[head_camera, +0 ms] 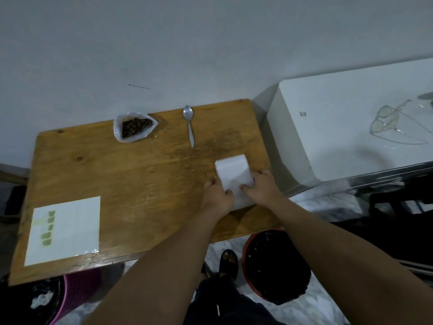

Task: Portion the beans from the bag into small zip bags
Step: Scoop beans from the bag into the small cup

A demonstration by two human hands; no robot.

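An open clear bag of dark beans [134,126] stands at the far edge of the wooden table [121,179]. To its right lies a metal spoon [189,124], bowl pointing at the wall. Near the table's right side, a stack of white small zip bags [232,174] rests flat. My left hand [216,195] grips its near left edge and my right hand [263,187] holds its right side, with fingers on top of it. Whether a single bag is separated from the stack cannot be made out.
A white sheet with green marks [64,229] lies at the near left corner. A white appliance [346,127] with eyeglasses on top stands to the right of the table. Below the table edge are a red bin with a black liner [274,266] and a purple basket [77,294].
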